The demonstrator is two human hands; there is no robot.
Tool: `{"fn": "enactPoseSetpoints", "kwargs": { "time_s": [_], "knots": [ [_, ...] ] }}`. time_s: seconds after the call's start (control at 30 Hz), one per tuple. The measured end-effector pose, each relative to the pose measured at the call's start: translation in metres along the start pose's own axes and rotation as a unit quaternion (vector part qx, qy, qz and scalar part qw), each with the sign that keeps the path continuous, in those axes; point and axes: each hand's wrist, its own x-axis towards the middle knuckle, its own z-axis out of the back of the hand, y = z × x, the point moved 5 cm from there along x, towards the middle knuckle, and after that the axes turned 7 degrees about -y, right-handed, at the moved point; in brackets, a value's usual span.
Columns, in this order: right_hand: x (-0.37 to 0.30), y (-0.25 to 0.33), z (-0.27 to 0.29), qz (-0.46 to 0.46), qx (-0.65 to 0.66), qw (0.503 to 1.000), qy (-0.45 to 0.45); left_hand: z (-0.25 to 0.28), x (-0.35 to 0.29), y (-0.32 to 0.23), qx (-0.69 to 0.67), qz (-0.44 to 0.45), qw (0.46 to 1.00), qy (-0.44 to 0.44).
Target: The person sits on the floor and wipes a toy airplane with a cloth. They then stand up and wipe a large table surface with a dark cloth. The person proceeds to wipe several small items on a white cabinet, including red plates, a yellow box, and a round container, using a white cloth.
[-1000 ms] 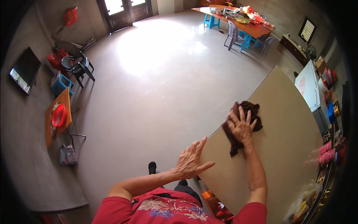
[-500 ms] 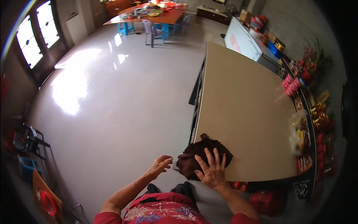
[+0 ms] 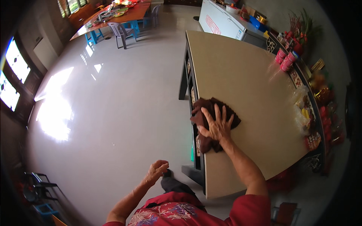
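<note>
Cloth [image 3: 211, 120] lies half hidden under flat, open right hand [image 3: 217, 126]; left hand [image 3: 156, 171] loosely curled, empty.

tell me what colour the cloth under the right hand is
Dark brown cloth, seen in the head view.

Your right hand [image 3: 217, 126] lies flat, fingers spread, on a dark brown cloth [image 3: 211, 120] at the near left edge of the beige tabletop [image 3: 245, 83]. Your left hand [image 3: 156, 171] hangs loosely curled above the floor [image 3: 113, 94].
</note>
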Motion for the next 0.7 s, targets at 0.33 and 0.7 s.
{"fn": "enactPoseSetpoints", "kwargs": {
  "time_s": [0.33,0.7],
  "knots": [
    [0.161,-0.007,-0.052,-0.185,0.02,0.977,0.099,0.062,0.053,-0.04,0.041,0.019,0.999,-0.005],
    [0.145,-0.003,-0.075,-0.138,-0.037,0.988,-0.063,0.096,0.102,-0.091,0.13,-0.019,0.983,0.132]
  ]
}}
